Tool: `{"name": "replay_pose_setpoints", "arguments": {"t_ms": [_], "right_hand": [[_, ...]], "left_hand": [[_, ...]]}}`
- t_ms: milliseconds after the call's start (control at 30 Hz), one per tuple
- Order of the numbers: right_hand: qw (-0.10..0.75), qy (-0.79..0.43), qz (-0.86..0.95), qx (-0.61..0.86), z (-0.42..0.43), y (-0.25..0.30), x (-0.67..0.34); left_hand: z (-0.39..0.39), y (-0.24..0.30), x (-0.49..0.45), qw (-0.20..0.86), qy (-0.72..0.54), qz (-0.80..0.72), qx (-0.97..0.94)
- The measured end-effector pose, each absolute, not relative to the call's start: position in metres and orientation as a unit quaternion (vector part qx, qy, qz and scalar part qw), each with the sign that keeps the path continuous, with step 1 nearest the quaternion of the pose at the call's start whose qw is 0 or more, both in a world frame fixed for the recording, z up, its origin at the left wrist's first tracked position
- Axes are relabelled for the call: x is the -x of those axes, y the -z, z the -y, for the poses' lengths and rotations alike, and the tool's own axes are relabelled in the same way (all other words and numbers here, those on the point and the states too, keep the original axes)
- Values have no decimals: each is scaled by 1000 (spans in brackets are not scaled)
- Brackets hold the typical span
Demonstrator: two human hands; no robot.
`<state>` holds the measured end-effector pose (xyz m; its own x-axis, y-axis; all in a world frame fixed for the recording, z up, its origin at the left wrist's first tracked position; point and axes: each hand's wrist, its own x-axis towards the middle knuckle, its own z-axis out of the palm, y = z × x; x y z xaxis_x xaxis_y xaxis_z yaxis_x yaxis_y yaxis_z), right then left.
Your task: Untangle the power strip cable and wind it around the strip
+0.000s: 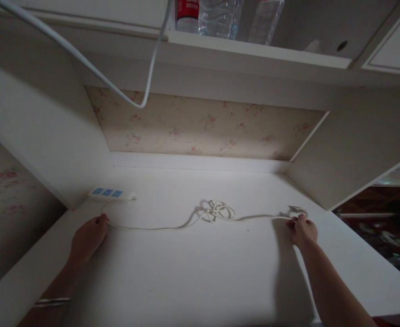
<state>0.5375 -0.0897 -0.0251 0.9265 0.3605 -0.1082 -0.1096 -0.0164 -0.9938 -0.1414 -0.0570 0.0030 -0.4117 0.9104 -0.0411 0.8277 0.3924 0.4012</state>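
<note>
A white cord point(172, 225) lies stretched across the white desk top point(200, 277), tangled into a knot point(216, 211) at its middle. My left hand point(89, 236) pinches the cord's left end, just below a white power strip point(109, 194) with blue sockets. My right hand point(302, 229) grips the cord's right end, where a small bundle of cord or a plug point(297, 210) lies; I cannot make out which.
White side panels wall the desk on the left point(39, 136) and right point(353, 150), with floral wallpaper point(203, 125) behind. A shelf point(254, 47) overhead holds clear plastic bottles point(220, 18). A thick white cable point(84, 61) hangs from the upper left.
</note>
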Motion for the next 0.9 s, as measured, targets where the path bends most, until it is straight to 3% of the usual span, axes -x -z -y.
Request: {"name": "replay_pose_setpoints", "arguments": {"t_ms": [167, 367, 433, 600, 767, 900], "right_hand": [[716, -378, 136, 571, 90, 10, -489], [602, -539, 266, 525, 96, 1, -402], [585, -550, 301, 514, 95, 2, -373], [619, -545, 325, 462, 86, -2, -311], [597, -597, 344, 412, 82, -22, -268], [571, -638, 353, 377, 81, -30, -252]], "left_hand": [[64, -2, 143, 111, -137, -809, -561], [97, -15, 93, -46, -287, -780, -555], [106, -18, 60, -1, -322, -721, -614], [105, -16, -18, 276, -402, -543, -684], [80, -12, -52, 312, -475, -521, -637], [75, -9, -49, 348, -456, -524, -629]]}}
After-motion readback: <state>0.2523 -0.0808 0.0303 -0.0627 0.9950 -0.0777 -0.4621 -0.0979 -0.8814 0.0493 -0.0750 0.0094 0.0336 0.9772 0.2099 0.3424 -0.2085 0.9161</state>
